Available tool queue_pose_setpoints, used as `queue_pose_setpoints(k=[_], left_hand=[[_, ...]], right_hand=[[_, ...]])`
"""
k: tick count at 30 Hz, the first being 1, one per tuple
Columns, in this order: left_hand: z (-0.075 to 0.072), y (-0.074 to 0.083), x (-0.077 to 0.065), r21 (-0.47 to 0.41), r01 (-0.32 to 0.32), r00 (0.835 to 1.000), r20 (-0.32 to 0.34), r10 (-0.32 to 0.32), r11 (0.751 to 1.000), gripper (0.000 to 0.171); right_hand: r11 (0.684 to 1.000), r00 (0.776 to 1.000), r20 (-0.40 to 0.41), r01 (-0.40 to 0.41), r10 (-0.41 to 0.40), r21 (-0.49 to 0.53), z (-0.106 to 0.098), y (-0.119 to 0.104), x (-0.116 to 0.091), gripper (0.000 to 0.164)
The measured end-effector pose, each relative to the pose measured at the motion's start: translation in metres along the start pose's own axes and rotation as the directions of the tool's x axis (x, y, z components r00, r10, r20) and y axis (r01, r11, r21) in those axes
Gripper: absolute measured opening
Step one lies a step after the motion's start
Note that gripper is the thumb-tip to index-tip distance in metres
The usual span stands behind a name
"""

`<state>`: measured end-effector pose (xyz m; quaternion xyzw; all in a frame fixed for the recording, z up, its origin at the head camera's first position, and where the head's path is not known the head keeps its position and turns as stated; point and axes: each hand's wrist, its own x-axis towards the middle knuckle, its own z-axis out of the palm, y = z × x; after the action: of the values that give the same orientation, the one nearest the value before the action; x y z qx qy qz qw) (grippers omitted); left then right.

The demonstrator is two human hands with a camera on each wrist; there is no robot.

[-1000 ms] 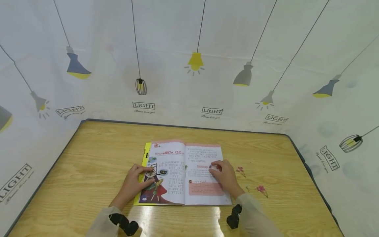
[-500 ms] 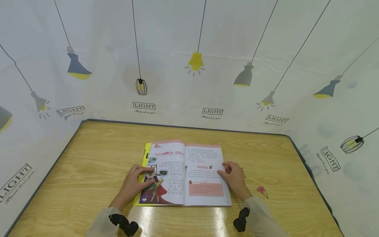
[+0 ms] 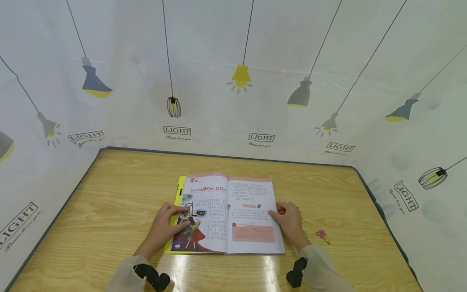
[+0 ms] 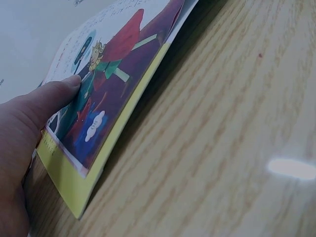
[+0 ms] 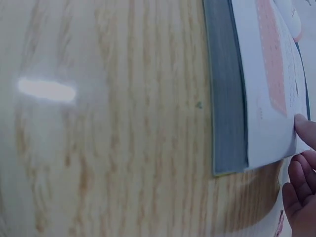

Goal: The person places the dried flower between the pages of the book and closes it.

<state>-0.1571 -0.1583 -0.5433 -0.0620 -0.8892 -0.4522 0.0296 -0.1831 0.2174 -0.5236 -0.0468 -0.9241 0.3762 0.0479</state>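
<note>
An open picture book (image 3: 251,247) lies on the wooden table, its yellow cover showing along the left side. My left hand (image 3: 163,227) rests on the illustrated left page, thumb and index finger spread over it. In the left wrist view, the thumb (image 4: 61,94) lies on the picture of a figure in a red cape. My right hand (image 3: 290,222) is at the right page's outer edge. There the right wrist view shows the thumb (image 5: 303,129) on top of the page and the curled fingers (image 5: 300,185) below its edge, pinching it.
A pink pressed flower (image 3: 322,234) lies on the table (image 3: 109,194) to the right of the right hand. Behind the table hangs a white backdrop (image 3: 211,36) printed with lamps.
My right hand has drawn back rightward from the middle of the right page to its outer edge, now partly covering another flower. The left hand stays in place.
</note>
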Motion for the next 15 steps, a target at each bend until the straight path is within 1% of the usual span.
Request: queue_pose_setpoints(k=[6,11,15], left_hand=[[0.0005,-0.0017,0.0003,0.004,-0.002,1.000,-0.003,0.002,1.000,0.044],[0.0016,-0.0032,0.0006,0.009,0.007,1.000,-0.002,-0.007,1.000,0.044],[0.0020,-0.0029,0.0008,0.012,0.010,1.000,0.000,-0.010,1.000,0.044]], right_hand=[[0.999,0.997,-0.073,-0.031,0.034,0.045,0.0041,-0.0024,-0.0010,0.042],[0.992,0.989,-0.127,-0.061,0.074,0.109,0.0066,-0.0014,0.0002,0.036],[0.980,0.982,-0.139,-0.104,0.129,0.171,0.0070,-0.0007,0.0028,0.031]])
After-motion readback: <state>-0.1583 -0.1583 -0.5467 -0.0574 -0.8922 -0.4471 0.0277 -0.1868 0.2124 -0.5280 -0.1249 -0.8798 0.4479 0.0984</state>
